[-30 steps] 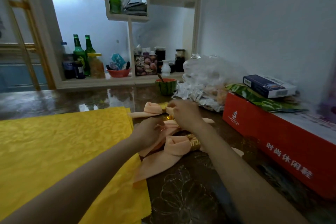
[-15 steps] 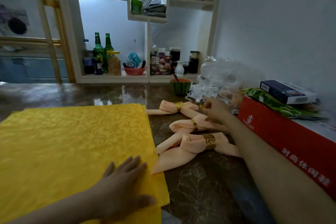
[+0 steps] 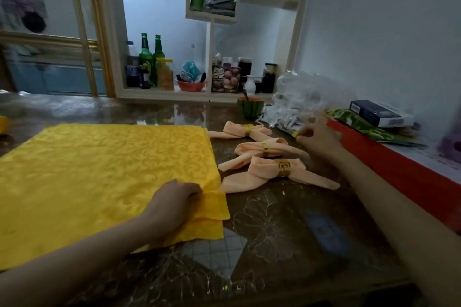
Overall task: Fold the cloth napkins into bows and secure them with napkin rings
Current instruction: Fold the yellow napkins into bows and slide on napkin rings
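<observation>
Napkins (image 3: 99,169) — yellow stack, flat on worktop (image 3: 274,232); left hand (image 3: 172,202) pinches the top one's edge, likely to peel it off. Three finished bows (image 3: 264,172) beside. Right hand (image 3: 319,138) by bags (image 3: 306,92) — grip blurred, cannot tell.

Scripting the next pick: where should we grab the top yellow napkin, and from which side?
Pinch the top yellow napkin at its near right corner, coming in low from the right across the tabletop. The stacked layers look fanned apart there, so a single edge can probably be separated. The left hand grips that same right edge, puckering the cloth.
</observation>
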`<state>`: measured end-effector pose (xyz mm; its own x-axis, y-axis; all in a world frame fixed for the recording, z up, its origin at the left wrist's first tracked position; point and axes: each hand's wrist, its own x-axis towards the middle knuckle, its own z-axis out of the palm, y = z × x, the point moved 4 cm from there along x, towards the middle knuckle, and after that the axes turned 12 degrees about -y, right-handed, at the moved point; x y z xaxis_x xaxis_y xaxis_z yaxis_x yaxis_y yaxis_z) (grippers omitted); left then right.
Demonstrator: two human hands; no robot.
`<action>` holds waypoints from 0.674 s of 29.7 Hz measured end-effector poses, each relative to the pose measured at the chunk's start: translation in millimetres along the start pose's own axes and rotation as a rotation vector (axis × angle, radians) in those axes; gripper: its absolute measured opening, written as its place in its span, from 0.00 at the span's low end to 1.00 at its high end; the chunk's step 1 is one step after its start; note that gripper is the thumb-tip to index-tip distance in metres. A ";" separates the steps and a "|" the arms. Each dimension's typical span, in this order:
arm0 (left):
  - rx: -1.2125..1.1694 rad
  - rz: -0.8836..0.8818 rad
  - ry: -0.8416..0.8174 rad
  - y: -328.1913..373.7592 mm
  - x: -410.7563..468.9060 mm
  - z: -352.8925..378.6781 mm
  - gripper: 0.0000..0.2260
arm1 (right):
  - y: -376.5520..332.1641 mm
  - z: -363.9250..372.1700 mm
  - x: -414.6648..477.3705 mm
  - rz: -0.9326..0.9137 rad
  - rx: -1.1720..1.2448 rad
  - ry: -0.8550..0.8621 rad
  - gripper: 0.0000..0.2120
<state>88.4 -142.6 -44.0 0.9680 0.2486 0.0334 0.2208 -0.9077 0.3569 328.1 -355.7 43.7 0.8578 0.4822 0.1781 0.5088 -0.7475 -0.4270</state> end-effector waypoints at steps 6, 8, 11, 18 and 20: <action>-0.345 0.020 0.010 -0.3 -33.6 -31.0 0.11 | -108.9 39.9 -69.0 -0.391 0.285 -0.240 0.04; -0.466 0.003 -0.003 -5.6 -58.3 -44.3 0.08 | -134.1 55.3 -75.5 -0.472 0.315 -0.281 0.05; -0.699 -0.106 -0.210 -17.8 -73.9 -61.2 0.09 | -148.3 75.0 -67.7 -0.502 0.306 -0.296 0.06; -0.682 -0.436 0.180 -109.5 -45.7 -127.0 0.12 | -165.9 127.9 -26.1 -0.482 -0.434 -0.254 0.13; -0.383 -0.578 0.518 -128.8 -47.3 -142.6 0.14 | -165.5 132.9 -18.4 -0.455 -0.539 -0.193 0.13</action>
<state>-2.9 10.8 41.6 0.5194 0.8434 0.1376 0.5160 -0.4379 0.7362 218.4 -180.2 -6.8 0.5505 0.8332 0.0529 0.8194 -0.5514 0.1567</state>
